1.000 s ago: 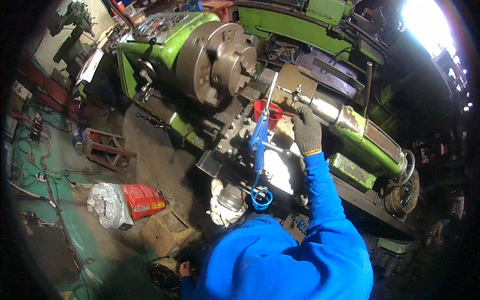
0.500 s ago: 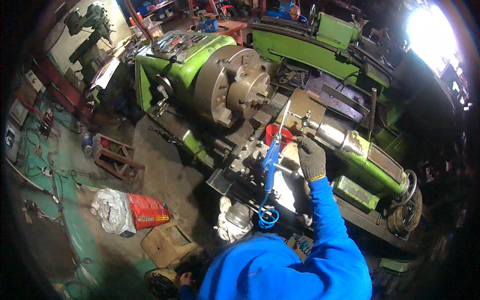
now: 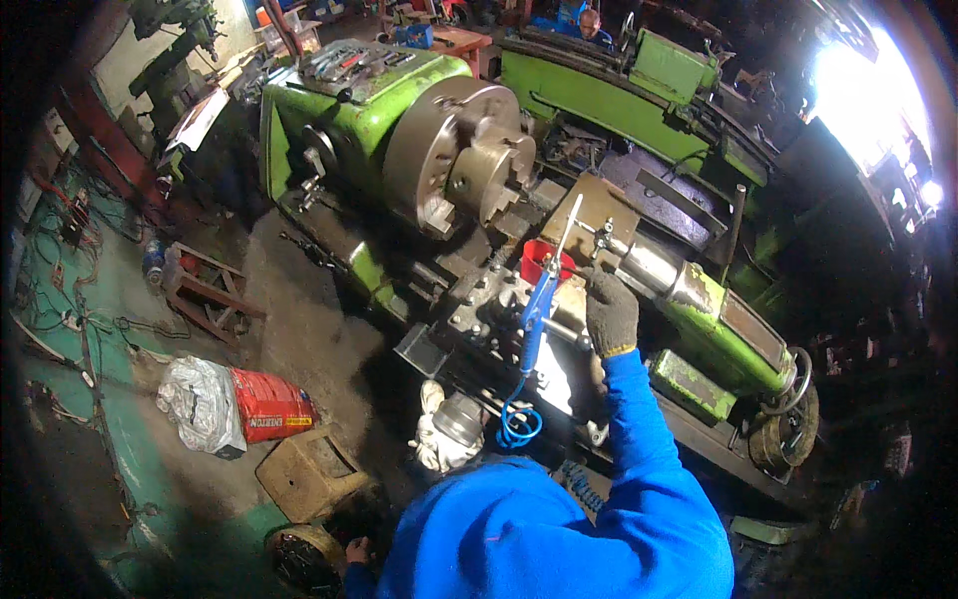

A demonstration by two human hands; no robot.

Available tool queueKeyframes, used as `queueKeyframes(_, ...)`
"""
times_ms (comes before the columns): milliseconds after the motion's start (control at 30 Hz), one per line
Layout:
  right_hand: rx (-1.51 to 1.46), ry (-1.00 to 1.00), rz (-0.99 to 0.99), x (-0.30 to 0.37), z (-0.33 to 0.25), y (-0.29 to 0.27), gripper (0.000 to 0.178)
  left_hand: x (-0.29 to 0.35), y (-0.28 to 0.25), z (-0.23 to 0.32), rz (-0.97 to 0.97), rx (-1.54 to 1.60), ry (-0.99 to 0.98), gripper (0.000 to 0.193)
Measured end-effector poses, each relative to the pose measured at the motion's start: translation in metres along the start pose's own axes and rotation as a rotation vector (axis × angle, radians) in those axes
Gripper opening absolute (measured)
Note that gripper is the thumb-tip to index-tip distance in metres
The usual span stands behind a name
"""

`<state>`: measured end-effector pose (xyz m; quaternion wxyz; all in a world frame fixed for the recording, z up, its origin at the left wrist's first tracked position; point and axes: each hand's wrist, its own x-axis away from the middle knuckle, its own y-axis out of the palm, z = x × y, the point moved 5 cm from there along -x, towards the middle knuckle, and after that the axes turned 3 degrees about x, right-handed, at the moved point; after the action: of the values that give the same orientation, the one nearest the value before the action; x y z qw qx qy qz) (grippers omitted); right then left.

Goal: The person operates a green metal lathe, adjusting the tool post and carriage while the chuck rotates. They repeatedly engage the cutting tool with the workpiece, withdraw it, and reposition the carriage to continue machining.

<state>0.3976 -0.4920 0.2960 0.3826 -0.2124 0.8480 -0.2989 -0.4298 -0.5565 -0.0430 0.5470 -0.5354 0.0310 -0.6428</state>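
A red bucket (image 3: pixel 536 258) stands on the lathe carriage (image 3: pixel 477 304); its depth is too dark to tell what fills it. Just right of the bucket, the gloved right hand (image 3: pixel 611 314) is closed around a thin stick (image 3: pixel 579 271), which lies between glove and bucket. The stick's long axis runs leftward and slightly up from the fingers, its far end at the bucket's mouth.

A blue air blow gun (image 3: pixel 539 304) crosses in front of the bucket's right side, long axis steep, nozzle pointing up and a little right, coiled hose (image 3: pixel 518 427) below.

Well below and left of the bucket, the bare left hand (image 3: pixel 359 549) is small and dim, so I cannot tell whether it holds anything. Just beside it is a round bin (image 3: pixel 304 559) with dark scraps inside.

Nearer below the bucket, a metal cylinder (image 3: pixel 459 421) sits against a white cloth (image 3: pixel 435 446). The lathe chuck (image 3: pixel 479 165) is up and left of the bucket, the green tailstock (image 3: pixel 720 324) to its lower right.
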Motion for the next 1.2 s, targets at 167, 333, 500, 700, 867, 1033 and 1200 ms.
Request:
queueKeyframes(167,0.048,-0.029,0.029,0.003,0.004,0.004,0.031,-0.011,-0.001,-0.007,-0.001,-0.187,0.124,0.044)
queueKeyframes(333,0.008,0.059,0.006,0.000,0.003,-0.002,0.029,-0.023,0.008,-0.006,-0.052,0.088,0.087,0.042)
queueKeyframes(500,-0.333,0.471,0.081,0.005,0.038,-0.002,0.026,-0.032,0.007,-0.008,-0.178,0.422,-0.134,0.035)
queueKeyframes(700,-0.158,0.324,0.232,-0.042,0.025,-0.028,0.028,-0.001,0.006,0.019,-0.040,0.386,-0.202,0.032)
queueKeyframes(867,-0.089,0.275,0.169,-0.096,0.073,0.018,0.028,-0.014,0.000,0.008,-0.081,0.288,-0.095,0.033)
queueKeyframes(1033,0.105,0.228,0.111,-0.114,0.059,0.018,0.028,-0.017,-0.003,-0.008,0.021,0.276,-0.042,0.033)
queueKeyframes(1200,0.144,0.226,-0.018,-0.122,0.039,0.010,0.027,0.002,0.004,-0.013,-0.059,0.192,-0.127,0.038)
